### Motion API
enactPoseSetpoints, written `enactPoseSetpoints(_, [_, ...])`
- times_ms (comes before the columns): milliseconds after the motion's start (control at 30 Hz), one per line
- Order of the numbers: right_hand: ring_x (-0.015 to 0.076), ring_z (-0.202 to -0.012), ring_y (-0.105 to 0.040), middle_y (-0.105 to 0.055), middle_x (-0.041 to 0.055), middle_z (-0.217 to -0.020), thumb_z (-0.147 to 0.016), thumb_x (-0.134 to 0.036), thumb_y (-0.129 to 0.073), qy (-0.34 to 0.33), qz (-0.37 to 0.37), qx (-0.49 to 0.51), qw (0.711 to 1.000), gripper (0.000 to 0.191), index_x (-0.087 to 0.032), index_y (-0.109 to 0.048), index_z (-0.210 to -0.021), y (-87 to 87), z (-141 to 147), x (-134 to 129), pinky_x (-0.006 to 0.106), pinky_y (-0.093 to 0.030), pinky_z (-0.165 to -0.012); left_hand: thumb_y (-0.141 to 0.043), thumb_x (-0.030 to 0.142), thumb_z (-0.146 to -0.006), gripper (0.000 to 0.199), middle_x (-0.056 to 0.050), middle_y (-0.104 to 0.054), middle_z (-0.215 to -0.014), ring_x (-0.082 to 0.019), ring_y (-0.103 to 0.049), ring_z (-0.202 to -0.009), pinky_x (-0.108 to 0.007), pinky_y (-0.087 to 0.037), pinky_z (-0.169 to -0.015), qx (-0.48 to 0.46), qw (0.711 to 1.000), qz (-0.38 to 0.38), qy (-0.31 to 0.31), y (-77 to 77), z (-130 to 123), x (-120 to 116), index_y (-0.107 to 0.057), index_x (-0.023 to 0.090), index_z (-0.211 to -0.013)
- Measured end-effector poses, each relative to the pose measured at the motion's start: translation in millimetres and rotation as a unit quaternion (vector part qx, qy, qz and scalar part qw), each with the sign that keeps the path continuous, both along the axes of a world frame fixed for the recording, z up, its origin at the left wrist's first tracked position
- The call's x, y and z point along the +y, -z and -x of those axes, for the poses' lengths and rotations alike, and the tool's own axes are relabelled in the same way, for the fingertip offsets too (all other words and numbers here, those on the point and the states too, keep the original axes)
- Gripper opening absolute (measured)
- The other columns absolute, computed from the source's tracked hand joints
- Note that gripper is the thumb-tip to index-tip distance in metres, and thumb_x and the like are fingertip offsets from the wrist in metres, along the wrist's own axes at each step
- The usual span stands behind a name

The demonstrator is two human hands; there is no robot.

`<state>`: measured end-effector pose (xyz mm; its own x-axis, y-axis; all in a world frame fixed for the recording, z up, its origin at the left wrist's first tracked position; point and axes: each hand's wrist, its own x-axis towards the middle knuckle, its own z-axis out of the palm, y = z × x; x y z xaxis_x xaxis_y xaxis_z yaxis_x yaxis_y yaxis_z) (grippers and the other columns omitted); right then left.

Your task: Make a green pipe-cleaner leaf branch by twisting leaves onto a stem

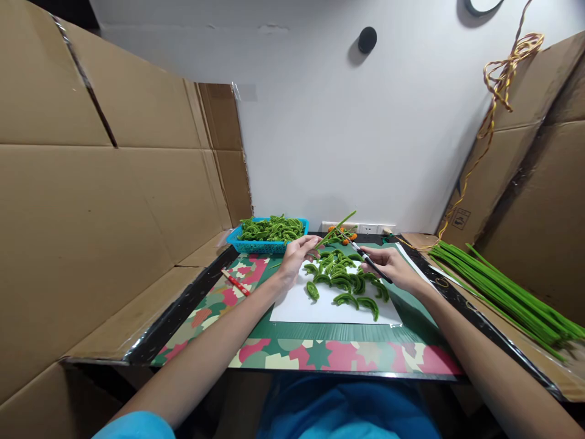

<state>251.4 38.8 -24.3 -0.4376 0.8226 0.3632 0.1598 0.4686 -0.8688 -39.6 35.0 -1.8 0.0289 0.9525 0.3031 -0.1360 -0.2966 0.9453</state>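
My left hand [297, 259] is closed, its fingers pinching a fuzzy green chenille stem [340, 224] that slants up to the right. A slim black-and-silver tool [375, 267] is gripped in my right hand [393, 266]; its thin tip reaches the green stem, and its exact kind is too small to make out. Below both hands, several curled green chenille leaves [345, 280] lie scattered on a white sheet of paper [292, 308]. Behind the stem are orange fuzzy pieces with green parts [350, 239], partly hidden.
A blue basket [262, 247] heaped with green chenille pieces stands at the back left. A red patterned stick [236, 282] lies on the camouflage-patterned mat [283, 355]. Long green stems [503, 296] lie at the right. Cardboard walls [114, 201] flank the table; a power strip [369, 229] sits behind.
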Motion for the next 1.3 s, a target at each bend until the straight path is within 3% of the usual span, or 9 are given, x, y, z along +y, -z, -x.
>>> enactPoseSetpoints(233, [0.0308, -0.090, -0.073, -0.084, 0.0060, -0.105, -0.080, -0.058, -0.088, -0.018, -0.042, -0.050, 0.998, 0.065, -0.020, -0.082, -0.132, 1.9, 2.3, -2.5, 0.038, -0.059, -0.077, -0.095, 0.052, -0.072, 0.047, -0.007, -0.080, -0.079, -0.016, -0.064, -0.061, -0.027, -0.046, -0.058, 0.031, 0.999, -0.007, 0.023, 2.1, -5.6, -0.8, -0.080, 0.016, -0.098])
enactPoseSetpoints(433, [0.0298, -0.091, -0.074, -0.083, 0.0062, -0.107, -0.080, -0.059, -0.087, 0.000, -0.072, -0.114, 0.991, 0.071, -0.017, -0.079, -0.137, 2.9, -8.7, 1.8, 0.036, -0.059, -0.076, -0.097, 0.052, -0.070, 0.047, -0.005, -0.076, -0.075, -0.014, -0.061, -0.056, -0.029, -0.049, -0.056, 0.041, 0.998, -0.009, 0.041, -2.3, -3.4, -2.8, -0.078, 0.015, -0.091])
enactPoseSetpoints(600, [0.0286, -0.088, -0.073, -0.081, 0.0063, -0.099, -0.083, -0.057, -0.087, 0.127, -0.094, -0.199, 0.967, 0.067, -0.016, -0.078, -0.135, 4.1, -34.5, 19.4, 0.038, -0.058, -0.078, -0.092, 0.051, -0.076, 0.043, -0.003, -0.075, -0.075, -0.013, -0.062, -0.054, -0.027, -0.049, -0.054, 0.033, 0.999, -0.005, 0.035, 1.6, -0.4, 1.2, -0.072, 0.018, -0.093])
enactPoseSetpoints(733, [0.0266, -0.109, -0.073, -0.075, 0.0105, -0.127, -0.102, -0.043, -0.075, 0.262, -0.078, -0.284, 0.919, 0.042, -0.018, -0.070, -0.135, 10.9, -56.4, 33.3, 0.046, -0.062, -0.095, -0.090, 0.045, -0.080, 0.038, -0.005, -0.077, -0.078, -0.013, -0.063, -0.053, -0.025, -0.042, -0.048, 0.039, 0.999, 0.002, 0.038, 5.7, -2.1, 1.3, -0.076, 0.016, -0.099])
enactPoseSetpoints(833, [0.0263, -0.116, -0.072, -0.068, 0.0104, -0.139, -0.106, -0.038, -0.071, 0.302, -0.054, -0.345, 0.887, 0.036, -0.020, -0.067, -0.136, 16.2, -68.0, 38.0, 0.047, -0.063, -0.098, -0.089, 0.040, -0.081, 0.033, -0.007, -0.079, -0.081, -0.013, -0.063, -0.053, -0.024, -0.039, -0.047, 0.046, 0.998, 0.006, 0.044, 5.8, -3.5, -0.3, -0.079, 0.014, -0.098])
enactPoseSetpoints(1000, [0.0269, -0.117, -0.072, -0.068, 0.0107, -0.139, -0.105, -0.039, -0.072, 0.314, -0.032, -0.399, 0.861, 0.038, -0.020, -0.066, -0.138, 17.8, -73.4, 39.9, 0.048, -0.063, -0.098, -0.088, 0.040, -0.081, 0.034, -0.009, -0.081, -0.084, -0.015, -0.067, -0.052, -0.025, -0.042, -0.047, 0.046, 0.997, 0.025, 0.048, 3.9, -4.2, -1.2, -0.076, 0.014, -0.099])
enactPoseSetpoints(1300, [0.0270, -0.117, -0.072, -0.068, 0.0105, -0.139, -0.105, -0.039, -0.072, 0.275, -0.031, -0.459, 0.844, 0.038, -0.020, -0.067, -0.137, 17.3, -70.0, 38.8, 0.047, -0.063, -0.097, -0.083, 0.038, -0.086, 0.033, -0.009, -0.082, -0.079, -0.018, -0.070, -0.044, -0.023, -0.043, -0.039, 0.040, 0.995, 0.075, 0.047, -0.5, -4.7, -4.4, -0.059, 0.019, -0.099])
